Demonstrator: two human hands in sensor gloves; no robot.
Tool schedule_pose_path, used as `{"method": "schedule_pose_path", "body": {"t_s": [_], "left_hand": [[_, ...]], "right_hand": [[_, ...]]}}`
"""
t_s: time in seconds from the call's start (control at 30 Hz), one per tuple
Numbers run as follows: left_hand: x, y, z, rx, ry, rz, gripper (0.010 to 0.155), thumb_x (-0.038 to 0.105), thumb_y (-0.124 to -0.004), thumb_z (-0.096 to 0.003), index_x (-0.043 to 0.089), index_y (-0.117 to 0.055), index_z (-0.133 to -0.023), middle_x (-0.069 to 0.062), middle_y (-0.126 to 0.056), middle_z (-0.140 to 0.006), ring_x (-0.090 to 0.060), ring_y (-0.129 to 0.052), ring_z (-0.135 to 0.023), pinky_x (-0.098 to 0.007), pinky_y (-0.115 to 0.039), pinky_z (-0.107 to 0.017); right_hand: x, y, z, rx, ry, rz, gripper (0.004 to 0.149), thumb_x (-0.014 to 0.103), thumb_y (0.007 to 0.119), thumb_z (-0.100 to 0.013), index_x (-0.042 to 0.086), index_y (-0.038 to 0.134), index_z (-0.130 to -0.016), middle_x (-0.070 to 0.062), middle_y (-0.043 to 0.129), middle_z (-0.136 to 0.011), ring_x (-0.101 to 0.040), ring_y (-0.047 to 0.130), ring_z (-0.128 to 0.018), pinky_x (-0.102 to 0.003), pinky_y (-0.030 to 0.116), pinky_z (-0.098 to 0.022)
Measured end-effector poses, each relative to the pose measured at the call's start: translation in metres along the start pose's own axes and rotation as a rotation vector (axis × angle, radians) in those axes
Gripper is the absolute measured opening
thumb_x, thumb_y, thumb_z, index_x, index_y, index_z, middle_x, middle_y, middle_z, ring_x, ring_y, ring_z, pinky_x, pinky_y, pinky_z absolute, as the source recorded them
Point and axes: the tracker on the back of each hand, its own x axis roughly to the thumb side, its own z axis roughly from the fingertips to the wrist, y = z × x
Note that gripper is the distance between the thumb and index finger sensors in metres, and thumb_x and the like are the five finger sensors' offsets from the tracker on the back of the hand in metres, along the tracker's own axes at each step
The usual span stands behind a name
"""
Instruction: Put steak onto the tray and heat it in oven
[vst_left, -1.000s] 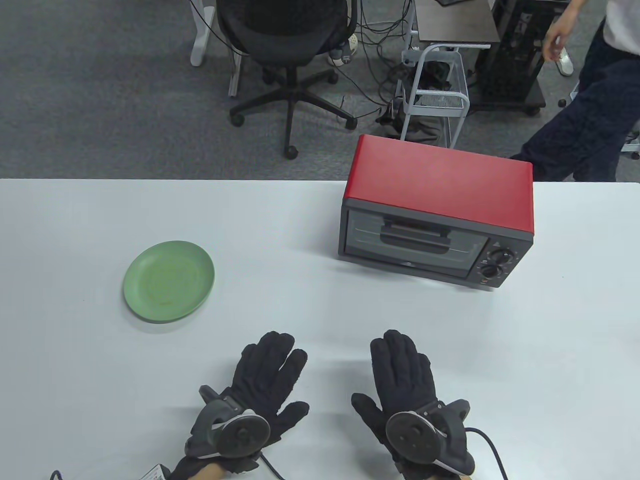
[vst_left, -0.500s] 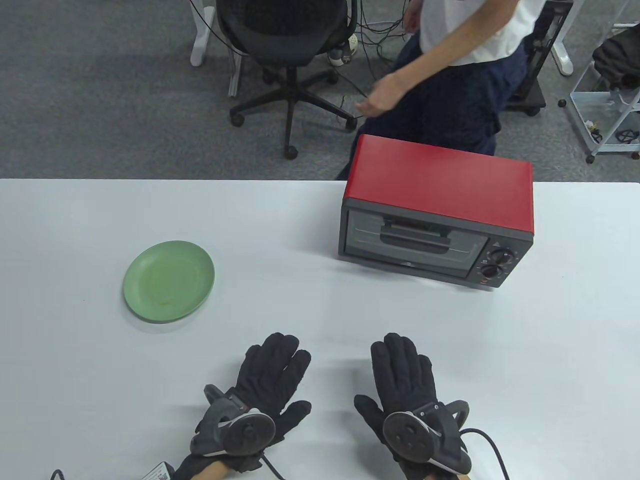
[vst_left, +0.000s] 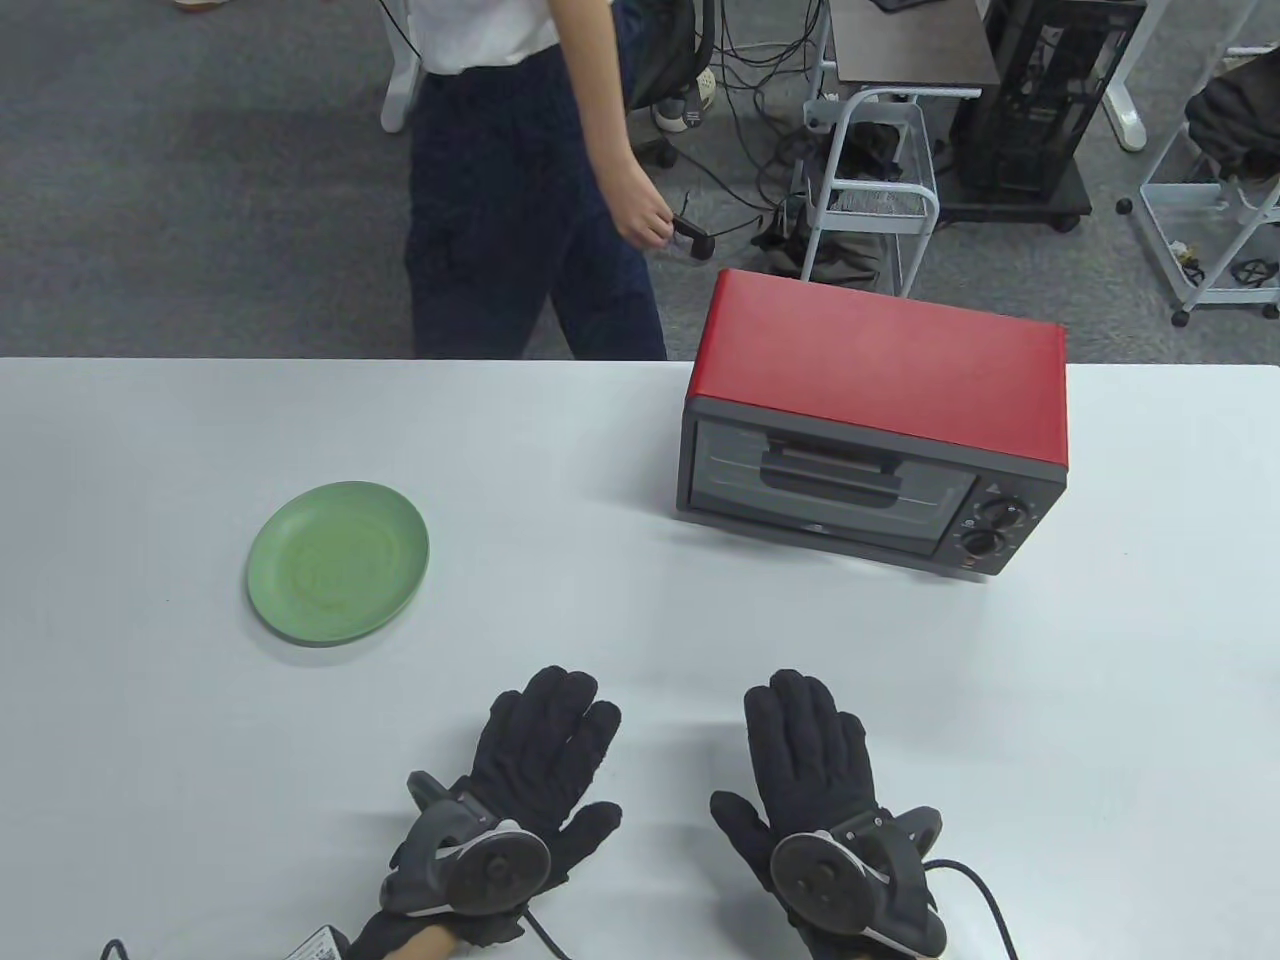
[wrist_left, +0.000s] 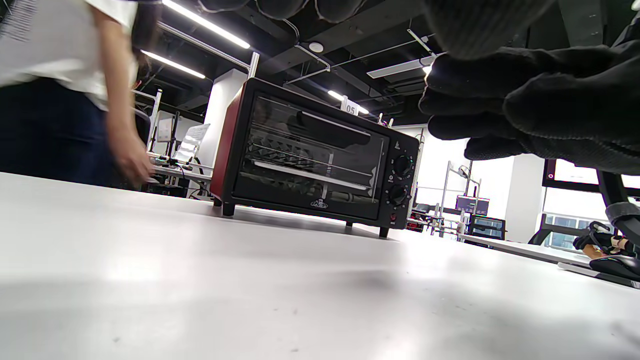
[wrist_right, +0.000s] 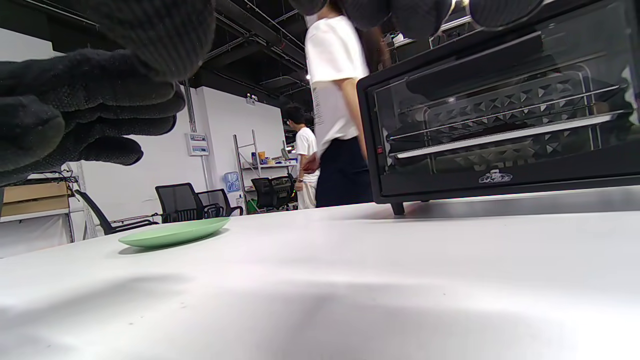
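Observation:
A red toaster oven (vst_left: 880, 400) with a black glass door stands shut at the table's back right; its door also shows in the left wrist view (wrist_left: 315, 160) and the right wrist view (wrist_right: 500, 125), with a tray and rack inside. An empty green plate (vst_left: 338, 560) lies at the left, also seen as a green plate (wrist_right: 172, 232). No steak is visible. My left hand (vst_left: 545, 735) and right hand (vst_left: 805, 735) lie flat on the table near the front edge, fingers straight, holding nothing.
A person (vst_left: 520, 170) in a white shirt and dark trousers walks behind the table's far edge, left of the oven. An office chair, a white wire cart (vst_left: 880, 190) and cables stand on the floor beyond. The white table (vst_left: 640, 620) spreads between the hands and the oven.
The person behind the table has walked from the right to the left past the oven. Both hands stay flat in place.

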Motion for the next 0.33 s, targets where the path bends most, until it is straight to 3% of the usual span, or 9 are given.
{"method": "schedule_pose_path", "body": {"t_s": [0.33], "left_hand": [[-0.0005,-0.0004,-0.0004,-0.003,0.0,0.004,0.084,0.055,-0.07,-0.0475,0.018,-0.036,-0.116,-0.02,-0.034,-0.122,-0.05,-0.037,-0.111,-0.075,-0.044,-0.071]], "right_hand": [[-0.0018,0.0015,0.0004,0.01,0.008,-0.016,0.093,0.055,0.071,-0.049,0.004,0.026,-0.113,-0.028,0.032,-0.116,-0.055,0.044,-0.104,-0.072,0.048,-0.067]]}}
